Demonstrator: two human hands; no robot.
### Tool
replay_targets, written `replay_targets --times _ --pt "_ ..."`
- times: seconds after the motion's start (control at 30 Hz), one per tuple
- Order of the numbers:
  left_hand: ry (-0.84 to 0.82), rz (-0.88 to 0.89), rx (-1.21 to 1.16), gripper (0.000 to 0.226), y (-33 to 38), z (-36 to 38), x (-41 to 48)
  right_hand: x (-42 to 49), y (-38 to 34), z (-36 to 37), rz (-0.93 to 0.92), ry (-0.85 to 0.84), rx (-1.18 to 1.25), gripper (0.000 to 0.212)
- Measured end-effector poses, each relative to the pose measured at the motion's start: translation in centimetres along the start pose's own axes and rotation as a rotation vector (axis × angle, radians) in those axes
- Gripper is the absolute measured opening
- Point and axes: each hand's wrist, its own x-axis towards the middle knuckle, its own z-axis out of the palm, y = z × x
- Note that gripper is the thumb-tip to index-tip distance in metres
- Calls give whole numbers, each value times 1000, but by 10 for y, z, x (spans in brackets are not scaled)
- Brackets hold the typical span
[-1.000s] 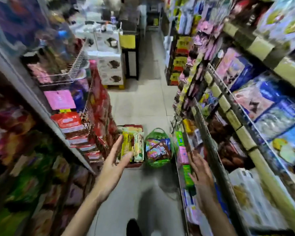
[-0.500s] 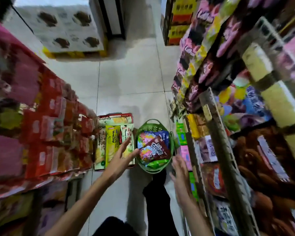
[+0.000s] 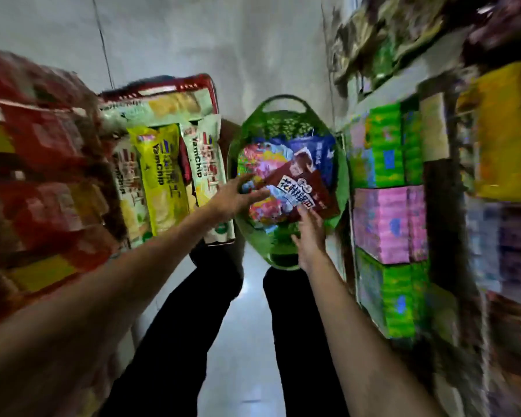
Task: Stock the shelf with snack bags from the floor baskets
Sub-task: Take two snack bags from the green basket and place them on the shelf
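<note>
Blurred red packs (image 3: 42, 176) fill the left shelf. The red basket (image 3: 205, 82) on the floor holds a yellow bag (image 3: 160, 176) and a white bag (image 3: 205, 164), both reading "YamChip". Left hand (image 3: 235, 197) is curled at the left corner of the brown bag (image 3: 301, 191); can't tell if it grips. The brown bag has white Chinese characters and lies on top in the green basket (image 3: 283, 100). Right hand (image 3: 310, 233) is released, with straight fingers touching the bag's lower edge. Green packs (image 3: 385, 145) and pink packs (image 3: 385, 224) sit on the right shelf. Dark trouser legs (image 3: 208, 296) are below.

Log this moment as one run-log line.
stage: picking from green basket; left hand: at colourful bag; right hand: touching brown bag; bags: in basket
</note>
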Motion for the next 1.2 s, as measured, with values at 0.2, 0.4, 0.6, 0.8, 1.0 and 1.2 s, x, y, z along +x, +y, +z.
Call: replay_targets --times 0.2,0.4,0.6,0.8,1.0,1.2 --pt "-60 11 408 46 -69 19 109 95 58 14 167 103 121 16" --pt "-59 62 670 102 -86 27 133 111 76 14 -2 85 114 42" --pt "-272 83 237 54 -44 7 100 90 39 2 5 -23 231 70" --pt "-380 29 129 66 -23 -24 68 63 -15 14 -79 -165 134 34" --pt "-98 25 -173 58 -21 -90 40 84 -5 41 269 -132 270 57" --pt "-89 58 -175 56 -21 -123 48 120 13 90 357 -113 394 58"
